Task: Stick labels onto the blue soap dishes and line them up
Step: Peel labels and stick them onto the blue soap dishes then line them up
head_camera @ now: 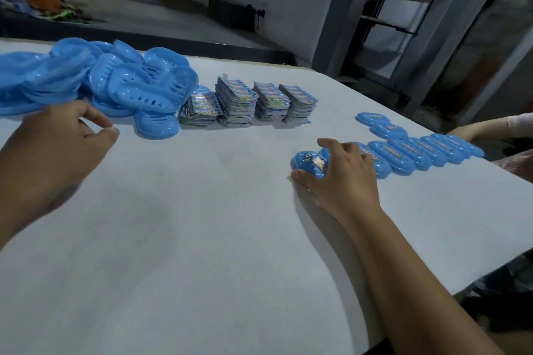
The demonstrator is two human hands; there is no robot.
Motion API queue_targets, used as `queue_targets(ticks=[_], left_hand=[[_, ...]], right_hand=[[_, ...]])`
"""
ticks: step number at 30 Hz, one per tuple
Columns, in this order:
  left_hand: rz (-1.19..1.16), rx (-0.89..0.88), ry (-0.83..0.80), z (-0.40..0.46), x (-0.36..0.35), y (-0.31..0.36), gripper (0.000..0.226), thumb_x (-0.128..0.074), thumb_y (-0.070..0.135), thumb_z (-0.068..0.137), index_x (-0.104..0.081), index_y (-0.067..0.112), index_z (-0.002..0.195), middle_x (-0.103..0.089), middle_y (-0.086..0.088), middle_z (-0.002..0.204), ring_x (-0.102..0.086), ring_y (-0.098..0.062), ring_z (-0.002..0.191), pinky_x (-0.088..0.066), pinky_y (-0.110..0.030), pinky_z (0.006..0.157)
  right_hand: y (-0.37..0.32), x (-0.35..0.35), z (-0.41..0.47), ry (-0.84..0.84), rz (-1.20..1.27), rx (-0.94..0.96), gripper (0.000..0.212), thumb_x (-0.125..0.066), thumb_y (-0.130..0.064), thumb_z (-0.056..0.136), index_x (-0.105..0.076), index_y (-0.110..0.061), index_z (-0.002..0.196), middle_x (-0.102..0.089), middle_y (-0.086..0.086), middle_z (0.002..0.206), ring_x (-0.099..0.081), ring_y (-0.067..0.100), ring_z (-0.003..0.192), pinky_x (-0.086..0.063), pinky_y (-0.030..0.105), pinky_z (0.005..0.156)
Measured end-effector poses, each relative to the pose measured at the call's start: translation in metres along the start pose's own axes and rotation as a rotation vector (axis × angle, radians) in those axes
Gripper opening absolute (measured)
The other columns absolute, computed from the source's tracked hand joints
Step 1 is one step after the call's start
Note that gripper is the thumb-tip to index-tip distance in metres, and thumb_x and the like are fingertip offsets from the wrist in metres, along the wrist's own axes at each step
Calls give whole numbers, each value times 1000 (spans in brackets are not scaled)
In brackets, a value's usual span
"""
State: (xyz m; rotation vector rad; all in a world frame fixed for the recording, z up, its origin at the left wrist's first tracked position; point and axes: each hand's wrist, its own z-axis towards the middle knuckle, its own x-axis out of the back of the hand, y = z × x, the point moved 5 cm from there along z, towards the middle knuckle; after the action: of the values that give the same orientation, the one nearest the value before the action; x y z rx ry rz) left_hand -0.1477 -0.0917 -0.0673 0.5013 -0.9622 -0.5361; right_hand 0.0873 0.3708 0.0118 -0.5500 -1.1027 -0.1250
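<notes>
Blue soap dish (307,161) lies under the right hand (343,179), fingers curled around it, ending a row of eight labelled dishes (427,150). Four label stacks (248,104) stand mid-table. Left hand (54,147) hovers loosely curled, holding nothing.

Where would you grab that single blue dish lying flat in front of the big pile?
Probably by its long edges, coming down from above. The dish lies flat, dome side up, apart from the label stacks, with its near rim clear of the pile. A thumb on the near edge and fingers on the far one should lift it. The left hand is closest.
</notes>
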Motion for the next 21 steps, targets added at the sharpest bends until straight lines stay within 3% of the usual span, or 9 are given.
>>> queue_targets(ticks=[4, 9, 11, 15, 18, 21], left_hand=[[8, -10, -41, -27, 18, 59, 41, -56, 81, 74, -62, 50, 101, -64, 23, 59, -64, -9, 47, -61, -43, 53], [11, -4, -148, -56, 43, 124, 21, -60, 60, 76, -62, 42, 88, -64, 12, 61, -64, -17, 63, -57, -44, 67], [17, 10, -182, -58, 46, 132, 15, -64, 49, 83, -63, 35, 85, -65, 10, 68, -62, -18, 68, -54, -41, 70], [65, 53, -233, -57, 48, 135, 11, -65, 40, 91, -64, 29, 91, -67, 3, 82, -63, -22, 80, -55, -42, 80], [81, 73, -249, -55, 50, 132, 10, -64, 39, 92, -64, 29, 92, -68, 2, 87, -63, -24, 85, -55, -44, 85], [98, 87, -244, -53, 53, 130, 9, -62, 38, 90, -64, 29, 91, -68, 3, 89, -63, -23, 86, -54, -41, 83]], right_hand=[[-4, -2, 4, 3, 19, 12, 73, -74, -61, 79, -48, -36, 142, -50, 3, 134, -40, 31, 122, -35, 43, 103], [-45, -10, 15, -68, 38, 126, 62, -70, -59, 82, -54, -35, 136, -55, 1, 130, -44, 29, 122, -38, 40, 100], [-71, -16, 18, -101, 89, 200, 52, -70, -54, 84, -59, -34, 130, -61, -4, 122, -51, 25, 117, -43, 37, 95], [-130, -39, 22, -226, 214, 314, 35, -71, -48, 86, -66, -33, 117, -65, -17, 94, -61, 9, 84, -43, 30, 72], [-177, -58, 20, -302, 230, 424, 31, -71, -44, 86, -68, -31, 114, -67, -18, 82, -61, 7, 79, -50, 30, 74], [-215, -77, 18, -343, 254, 492, 28, -70, -43, 84, -70, -31, 110, -68, -15, 86, -64, 13, 82, -53, 31, 76]])
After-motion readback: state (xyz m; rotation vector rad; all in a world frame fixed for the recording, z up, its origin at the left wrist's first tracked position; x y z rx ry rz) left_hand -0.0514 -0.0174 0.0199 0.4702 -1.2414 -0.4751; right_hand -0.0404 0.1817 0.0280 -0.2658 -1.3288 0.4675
